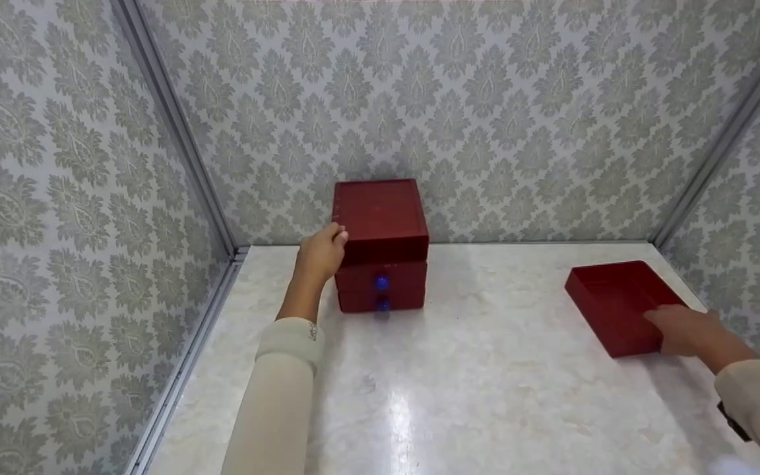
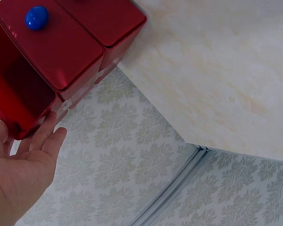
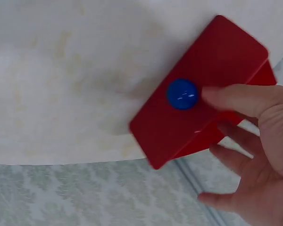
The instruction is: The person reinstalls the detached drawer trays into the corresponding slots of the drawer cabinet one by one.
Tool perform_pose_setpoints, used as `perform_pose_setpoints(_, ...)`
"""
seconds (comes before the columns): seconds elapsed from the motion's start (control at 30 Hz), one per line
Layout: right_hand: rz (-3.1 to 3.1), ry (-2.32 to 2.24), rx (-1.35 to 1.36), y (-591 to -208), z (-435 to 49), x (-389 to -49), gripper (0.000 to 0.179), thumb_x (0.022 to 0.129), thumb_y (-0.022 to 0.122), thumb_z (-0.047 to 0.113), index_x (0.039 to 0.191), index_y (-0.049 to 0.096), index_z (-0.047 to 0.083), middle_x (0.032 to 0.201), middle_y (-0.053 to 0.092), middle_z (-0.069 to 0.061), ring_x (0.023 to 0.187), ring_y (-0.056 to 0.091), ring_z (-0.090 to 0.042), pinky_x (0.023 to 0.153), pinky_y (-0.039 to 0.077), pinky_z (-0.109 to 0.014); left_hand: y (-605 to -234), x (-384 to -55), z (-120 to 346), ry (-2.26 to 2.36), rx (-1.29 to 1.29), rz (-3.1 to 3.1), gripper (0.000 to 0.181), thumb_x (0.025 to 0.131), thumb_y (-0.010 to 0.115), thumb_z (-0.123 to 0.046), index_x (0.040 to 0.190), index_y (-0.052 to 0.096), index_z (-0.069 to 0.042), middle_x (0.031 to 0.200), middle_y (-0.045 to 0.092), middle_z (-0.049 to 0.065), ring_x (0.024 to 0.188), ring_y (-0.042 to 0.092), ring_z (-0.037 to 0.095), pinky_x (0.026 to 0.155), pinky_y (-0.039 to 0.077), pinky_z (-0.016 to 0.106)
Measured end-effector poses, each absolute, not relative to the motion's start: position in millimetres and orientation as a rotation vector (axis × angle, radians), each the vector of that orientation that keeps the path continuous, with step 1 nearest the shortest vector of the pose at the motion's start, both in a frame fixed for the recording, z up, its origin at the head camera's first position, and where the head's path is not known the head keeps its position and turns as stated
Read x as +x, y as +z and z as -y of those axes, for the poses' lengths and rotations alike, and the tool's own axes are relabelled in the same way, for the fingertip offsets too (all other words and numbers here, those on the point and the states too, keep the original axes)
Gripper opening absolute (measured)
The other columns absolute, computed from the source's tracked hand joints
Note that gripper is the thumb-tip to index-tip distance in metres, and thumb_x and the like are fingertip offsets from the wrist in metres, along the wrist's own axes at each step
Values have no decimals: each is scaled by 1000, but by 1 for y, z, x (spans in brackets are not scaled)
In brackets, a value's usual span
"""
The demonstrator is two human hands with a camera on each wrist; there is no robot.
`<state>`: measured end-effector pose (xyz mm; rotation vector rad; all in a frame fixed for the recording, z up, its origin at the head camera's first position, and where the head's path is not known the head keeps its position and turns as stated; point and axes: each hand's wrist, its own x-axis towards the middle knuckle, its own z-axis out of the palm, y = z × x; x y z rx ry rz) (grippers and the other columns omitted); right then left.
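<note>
A red drawer cabinet [image 1: 380, 210] stands against the back wall, with an open slot at its top and two closed drawers below, each with a blue knob [image 1: 381, 282]. My left hand [image 1: 322, 252] holds the cabinet's upper left corner; in the left wrist view its thumb is at the slot's rim and its fingers lie along the side. To the right, a separate red drawer [image 1: 607, 297] sits at an angle on the table. My right hand [image 1: 683, 328] pinches its front wall, thumb [image 3: 221, 98] on the outside beside the blue knob [image 3: 182, 94], some fingers over the rim.
The pale marbled table [image 1: 485, 382] reaches back to a patterned wall [image 1: 485, 119]. Metal rails [image 1: 182, 125] run up the corners, and papered side walls [image 1: 17, 264] close in the left and right. A light reflection lies on the table near the front.
</note>
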<state>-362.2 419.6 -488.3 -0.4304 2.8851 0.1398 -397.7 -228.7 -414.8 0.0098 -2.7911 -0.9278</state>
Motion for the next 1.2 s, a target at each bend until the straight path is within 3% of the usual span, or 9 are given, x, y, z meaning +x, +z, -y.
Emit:
perform_pose_setpoints(0.1, -2895, 113, -535, -499, -428, -362, 11, 86, 78, 10, 95, 73, 10, 90, 69, -8, 83, 65, -30, 69, 53, -59, -414, -398, 229, -919, 12, 2792, 38, 111, 44, -34, 141, 58, -16, 144, 62, 6, 133, 57, 32, 109, 46, 50)
perform_pose_setpoints(0.2, -2943, 131, -599, -507, -431, -363, 12, 88, 77, 9, 81, 71, 17, 76, 65, 1, 70, 61, -20, 59, 50, -40, -413, -399, 229, -928, 13, 2790, 40, 111, 44, -35, 143, 57, -17, 146, 60, 6, 136, 55, 31, 112, 44, 50)
perform_pose_setpoints(0.43, -2977, 186, -617, -511, -430, -366, 15, 87, 77, 9, 77, 70, 18, 74, 66, 0, 68, 61, -21, 58, 51, -42, -413, -397, 229, -950, 32, 2792, 43, 111, 42, -36, 148, 54, -18, 152, 56, 7, 143, 49, 29, 118, 40, 49)
perform_pose_setpoints(0.8, -2996, 242, -622, -515, -430, -361, 16, 86, 77, 8, 77, 68, 18, 73, 66, 2, 64, 58, -15, 57, 50, -40, -416, -397, 229, -941, 19, 2767, 41, 110, 44, -34, 145, 56, -16, 149, 58, 7, 140, 52, 29, 116, 42, 48)
perform_pose_setpoints(1.2, -3128, 335, -748, -525, -415, -358, 24, 80, 77, -1, 91, 70, 19, 83, 70, 1, 80, 69, -27, 62, 50, -65, -415, -398, 228, -925, 48, 2796, 44, 111, 43, -37, 149, 53, -18, 151, 56, 6, 142, 50, 29, 118, 40, 48)
